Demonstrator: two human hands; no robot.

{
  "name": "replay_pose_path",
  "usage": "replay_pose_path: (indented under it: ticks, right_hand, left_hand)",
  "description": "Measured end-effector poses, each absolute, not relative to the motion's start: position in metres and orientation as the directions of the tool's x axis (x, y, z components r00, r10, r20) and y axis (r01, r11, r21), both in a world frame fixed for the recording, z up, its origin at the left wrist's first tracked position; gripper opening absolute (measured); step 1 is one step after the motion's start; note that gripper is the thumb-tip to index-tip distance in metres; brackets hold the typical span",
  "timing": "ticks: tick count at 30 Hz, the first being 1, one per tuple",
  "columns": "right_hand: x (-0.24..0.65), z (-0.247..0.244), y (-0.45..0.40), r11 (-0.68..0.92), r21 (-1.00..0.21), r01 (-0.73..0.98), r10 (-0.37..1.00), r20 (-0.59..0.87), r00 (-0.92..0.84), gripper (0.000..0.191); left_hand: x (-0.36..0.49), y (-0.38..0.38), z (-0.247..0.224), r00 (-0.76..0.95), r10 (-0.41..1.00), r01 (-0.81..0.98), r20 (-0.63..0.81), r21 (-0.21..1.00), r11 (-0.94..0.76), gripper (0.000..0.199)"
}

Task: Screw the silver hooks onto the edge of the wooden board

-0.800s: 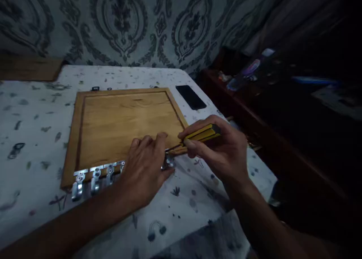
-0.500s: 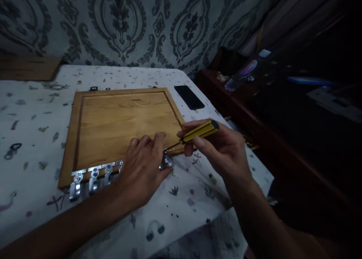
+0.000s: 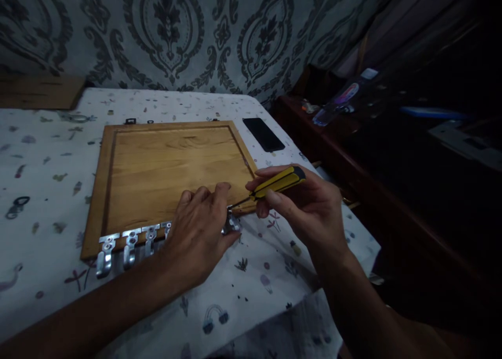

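Note:
A framed wooden board lies flat on the table, with several metal hooks in a row along its near edge. My left hand presses over that edge, fingers on the wood. Its thumb and fingers close around another metal hook, partly hidden beneath them. In my right hand is a yellow and black screwdriver, gripped by the handle between thumb and fingers. The shaft slants down left, its tip touching or very near the top of the held hook. My left hand covers part of the row.
Right of the board lies a black phone. Flat brown cardboard occupies the far left corner of the printed tablecloth. A clear bottle lies on the dark red furniture to the right. Behind the table rises a patterned wall.
Both hands keep nearly the same pose. The screwdriver stays at the held hook, its handle turned slightly at most. The whole view has shifted a little.

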State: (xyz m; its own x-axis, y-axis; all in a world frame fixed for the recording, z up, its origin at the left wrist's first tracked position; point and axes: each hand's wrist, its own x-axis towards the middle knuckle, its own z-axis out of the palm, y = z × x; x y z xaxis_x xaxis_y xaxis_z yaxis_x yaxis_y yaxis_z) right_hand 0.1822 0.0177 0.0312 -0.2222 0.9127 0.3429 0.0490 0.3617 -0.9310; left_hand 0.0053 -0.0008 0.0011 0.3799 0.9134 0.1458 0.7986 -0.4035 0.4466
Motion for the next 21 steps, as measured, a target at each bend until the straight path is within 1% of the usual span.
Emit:
replay_pose_path:
  ticks: [7, 9, 12, 14, 21]
  right_hand:
    - [0.178, 0.027, 0.015, 0.410, -0.908, 0.088, 0.904, 0.390, -0.176, 0.011]
    - [0.177, 0.025, 0.013, 0.435, -0.895, 0.097, 0.897, 0.421, -0.134, 0.011]
    - [0.178, 0.024, 0.008, 0.493, -0.868, 0.066, 0.870, 0.492, -0.034, 0.012]
    - [0.179, 0.025, 0.005, 0.505, -0.861, 0.057, 0.863, 0.506, 0.003, 0.012]
    - [0.182, 0.025, 0.003, 0.481, -0.866, 0.133, 0.877, 0.476, -0.072, 0.012]
  left_hand:
    - [0.004, 0.000, 0.001, 0.382, 0.910, 0.800, 0.163, 0.434, -0.414, 0.061]
    - [0.004, 0.000, 0.000, 0.383, 0.909, 0.795, 0.163, 0.443, -0.414, 0.061]
    - [0.003, -0.001, -0.002, 0.396, 0.900, 0.776, 0.180, 0.458, -0.433, 0.061]
    - [0.003, -0.002, -0.002, 0.396, 0.900, 0.771, 0.182, 0.466, -0.434, 0.060]
    - [0.004, -0.003, 0.000, 0.379, 0.913, 0.770, 0.153, 0.494, -0.403, 0.057]
